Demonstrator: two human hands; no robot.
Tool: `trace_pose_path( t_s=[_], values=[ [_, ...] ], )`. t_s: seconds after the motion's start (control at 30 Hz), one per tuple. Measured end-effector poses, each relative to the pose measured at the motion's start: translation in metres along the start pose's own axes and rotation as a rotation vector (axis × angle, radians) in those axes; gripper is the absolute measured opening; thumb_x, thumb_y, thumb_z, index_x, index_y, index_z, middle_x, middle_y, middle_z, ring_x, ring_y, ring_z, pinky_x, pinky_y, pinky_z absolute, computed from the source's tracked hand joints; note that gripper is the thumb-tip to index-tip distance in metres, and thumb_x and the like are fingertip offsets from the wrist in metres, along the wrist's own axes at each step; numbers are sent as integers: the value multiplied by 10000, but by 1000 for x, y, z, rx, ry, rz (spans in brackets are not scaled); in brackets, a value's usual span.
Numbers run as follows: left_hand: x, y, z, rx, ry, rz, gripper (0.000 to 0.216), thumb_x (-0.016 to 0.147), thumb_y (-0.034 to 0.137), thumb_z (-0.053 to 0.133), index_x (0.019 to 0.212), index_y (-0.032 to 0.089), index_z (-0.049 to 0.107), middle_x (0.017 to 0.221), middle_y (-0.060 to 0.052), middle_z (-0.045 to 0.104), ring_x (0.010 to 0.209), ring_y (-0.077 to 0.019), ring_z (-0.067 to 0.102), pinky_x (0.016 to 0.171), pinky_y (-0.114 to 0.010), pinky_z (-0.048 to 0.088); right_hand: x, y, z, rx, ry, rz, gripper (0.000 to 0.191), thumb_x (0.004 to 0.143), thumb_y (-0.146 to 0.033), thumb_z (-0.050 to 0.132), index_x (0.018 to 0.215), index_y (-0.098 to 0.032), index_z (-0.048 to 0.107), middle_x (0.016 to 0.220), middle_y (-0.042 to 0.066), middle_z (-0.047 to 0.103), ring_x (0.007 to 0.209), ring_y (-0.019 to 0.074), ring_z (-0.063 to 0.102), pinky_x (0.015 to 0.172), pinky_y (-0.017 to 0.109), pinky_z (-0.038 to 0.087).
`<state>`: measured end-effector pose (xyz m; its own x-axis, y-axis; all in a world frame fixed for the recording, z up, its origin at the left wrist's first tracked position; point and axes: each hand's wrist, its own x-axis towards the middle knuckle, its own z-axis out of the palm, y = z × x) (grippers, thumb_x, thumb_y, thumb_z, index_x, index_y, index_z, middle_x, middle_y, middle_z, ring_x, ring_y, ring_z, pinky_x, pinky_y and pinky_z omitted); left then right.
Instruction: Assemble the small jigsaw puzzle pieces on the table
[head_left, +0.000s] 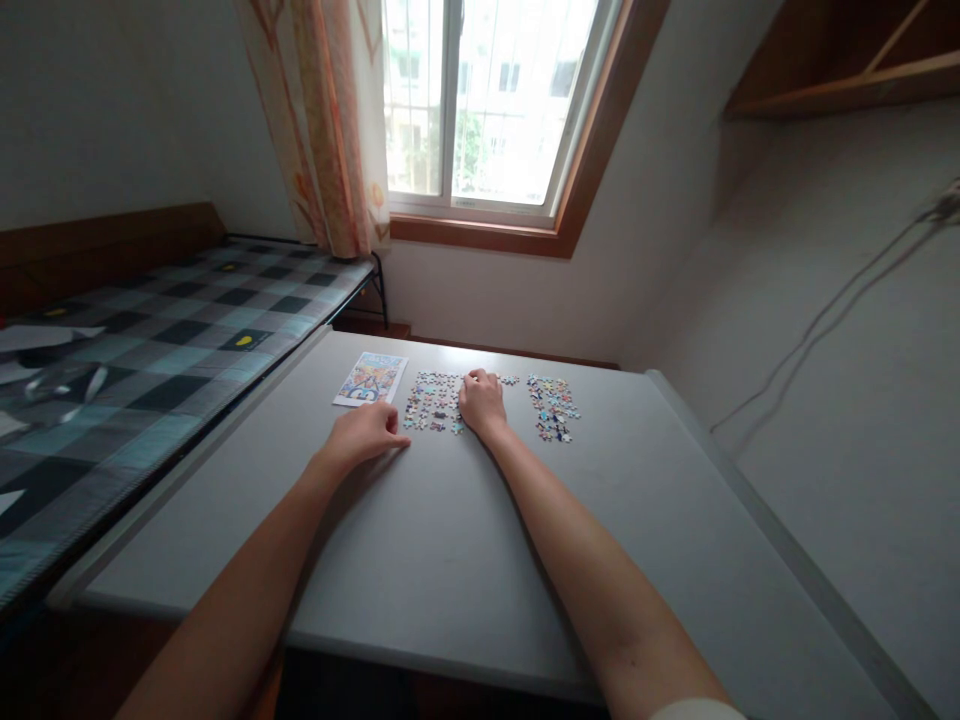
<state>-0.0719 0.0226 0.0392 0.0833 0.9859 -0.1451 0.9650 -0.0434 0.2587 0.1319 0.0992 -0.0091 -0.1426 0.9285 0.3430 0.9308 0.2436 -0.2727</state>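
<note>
My left hand [365, 433] rests on the table just below the picture card, left of the loose jigsaw pieces. Its fingers are curled in, the thumb points right, and nothing shows in it. My right hand [482, 399] lies at the right side of the left group of jigsaw pieces [433, 400], fingers bent down among them. Its fingertips are hidden, so any piece under them cannot be made out. Farther right lies a second group of jigsaw pieces [553, 408]. The colourful picture card [371, 379] lies flat near the far left of the table.
The grey table [442, 550] stretches between my arms toward the window wall. On the left is a bed with a checked mattress [187, 330], with papers and a clear plastic item on it. A curtain [330, 130] hangs beside the window. A cable [817, 320] runs along the right wall.
</note>
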Motion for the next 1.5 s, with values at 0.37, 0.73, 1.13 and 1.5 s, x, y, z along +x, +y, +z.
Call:
trace_pose_path(
  t_s=[0.37, 0.73, 1.13, 1.5],
  values=[
    [0, 3, 2, -94, 44, 81, 314, 680, 495, 594, 630, 190, 544, 661, -7, 603, 612, -144, 510, 528, -236, 271, -8, 6, -6, 75, 101, -24, 359, 825, -83, 373, 1076, -98, 630, 1146, 142, 514, 1006, 228, 425, 909, 331, 370],
    [-5, 24, 17, -114, 86, 446, 384, 812, 441, 450, 532, 180, 424, 500, 24, 432, 482, -97, 340, 503, -249, 204, -47, 28, -27, -12, -16, -49, 295, 864, -133, 382, 995, -138, 647, 1119, 124, 555, 1011, 234, 441, 909, 345, 359],
    [-17, 43, 26, 43, 24, 490, 375, 822, 470, 440, 583, 194, 525, 581, -17, 555, 517, -128, 429, 516, -258, 221, -53, 33, -22, 84, -33, -38, 344, 845, -103, 394, 1080, -153, 642, 1213, 96, 561, 1102, 224, 425, 960, 328, 337],
    [-19, 44, 25, 71, 4, 457, 375, 834, 476, 430, 609, 200, 549, 622, -35, 593, 560, -150, 491, 523, -267, 229, -54, 33, -23, 80, -40, -44, 341, 863, -116, 389, 1090, -163, 639, 1220, 93, 557, 1113, 218, 425, 956, 329, 344]
  ],
)
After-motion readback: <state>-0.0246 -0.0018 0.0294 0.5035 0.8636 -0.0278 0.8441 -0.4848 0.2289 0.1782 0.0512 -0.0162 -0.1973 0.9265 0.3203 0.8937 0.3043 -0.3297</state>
